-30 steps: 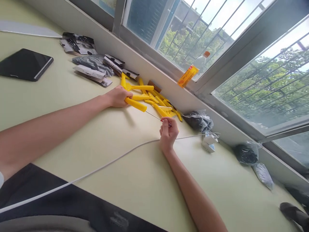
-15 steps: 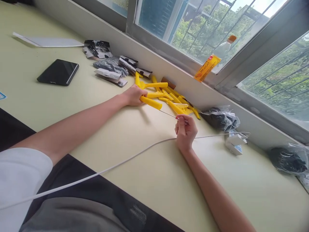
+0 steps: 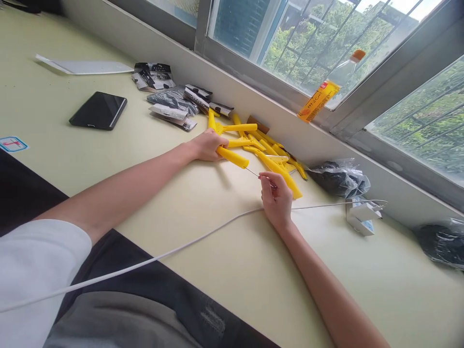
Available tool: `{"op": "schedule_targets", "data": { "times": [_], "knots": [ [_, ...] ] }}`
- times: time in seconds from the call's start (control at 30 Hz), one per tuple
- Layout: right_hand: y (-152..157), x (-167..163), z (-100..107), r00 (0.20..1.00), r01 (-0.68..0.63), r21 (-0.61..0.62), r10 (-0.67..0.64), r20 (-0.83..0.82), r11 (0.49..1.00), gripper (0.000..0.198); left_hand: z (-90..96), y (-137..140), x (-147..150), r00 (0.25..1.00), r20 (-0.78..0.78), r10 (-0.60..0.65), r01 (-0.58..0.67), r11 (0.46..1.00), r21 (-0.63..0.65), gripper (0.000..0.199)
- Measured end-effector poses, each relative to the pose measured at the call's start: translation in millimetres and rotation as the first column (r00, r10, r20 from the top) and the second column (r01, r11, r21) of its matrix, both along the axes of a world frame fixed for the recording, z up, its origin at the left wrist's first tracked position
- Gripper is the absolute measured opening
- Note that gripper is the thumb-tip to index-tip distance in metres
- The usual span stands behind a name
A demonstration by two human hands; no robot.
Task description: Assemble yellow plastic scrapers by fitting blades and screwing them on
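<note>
My left hand (image 3: 209, 145) is closed around a yellow plastic handle (image 3: 234, 157), whose round open end points toward my right hand. My right hand (image 3: 276, 195) pinches what looks like a thin screwdriver (image 3: 253, 171). Its metal shaft runs into the end of the yellow handle, and a bit of red shows at my fingertips. The rest of the tool is hidden in my fingers. Just behind both hands lies a pile of similar yellow plastic parts (image 3: 268, 145), one of them partly covered by my right hand.
A white cable (image 3: 203, 241) crosses the table under my right wrist to a white charger (image 3: 362, 215). Bagged black items (image 3: 339, 179) lie along the wall. A black phone (image 3: 98, 111), crumpled packaging (image 3: 170, 101) and a white sheet (image 3: 90, 66) are at left. A bottle (image 3: 319, 101) stands by the window.
My right hand has come closer to the end of the yellow handle, and less of the metal shaft shows between them. The whole view has shifted slightly.
</note>
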State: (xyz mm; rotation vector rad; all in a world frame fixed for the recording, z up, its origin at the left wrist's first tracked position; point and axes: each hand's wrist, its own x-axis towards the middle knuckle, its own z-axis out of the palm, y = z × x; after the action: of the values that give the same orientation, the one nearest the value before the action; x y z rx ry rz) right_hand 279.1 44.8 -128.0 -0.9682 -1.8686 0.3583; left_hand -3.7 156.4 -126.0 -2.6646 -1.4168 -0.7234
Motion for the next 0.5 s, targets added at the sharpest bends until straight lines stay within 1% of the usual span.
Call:
{"op": "schedule_targets", "data": {
  "times": [0.1,0.27,0.4,0.5],
  "knots": [
    [0.0,-1.7,1.3,0.997,0.001,0.021,-0.002,0.075,1.0,0.021,3.2,-5.9,5.6,0.999,-0.015,-0.029,0.029,1.0,-0.003,0.031],
    [0.9,-0.3,1.1,0.985,0.017,0.008,-0.018,0.171,1.0,0.023,8.9,-20.7,23.9,0.991,-0.071,-0.11,0.112,0.993,0.027,0.052],
    [-0.2,0.3,2.5,0.986,0.048,-0.008,-0.046,0.162,0.999,0.024,11.0,-27.2,33.3,0.985,-0.066,-0.16,0.163,0.986,0.04,0.054],
    [0.2,0.5,2.2,0.992,0.053,-0.06,-0.046,0.117,0.997,0.026,11.7,-28.2,33.9,0.984,-0.07,-0.164,0.168,0.985,0.05,0.055]
  ]
}}
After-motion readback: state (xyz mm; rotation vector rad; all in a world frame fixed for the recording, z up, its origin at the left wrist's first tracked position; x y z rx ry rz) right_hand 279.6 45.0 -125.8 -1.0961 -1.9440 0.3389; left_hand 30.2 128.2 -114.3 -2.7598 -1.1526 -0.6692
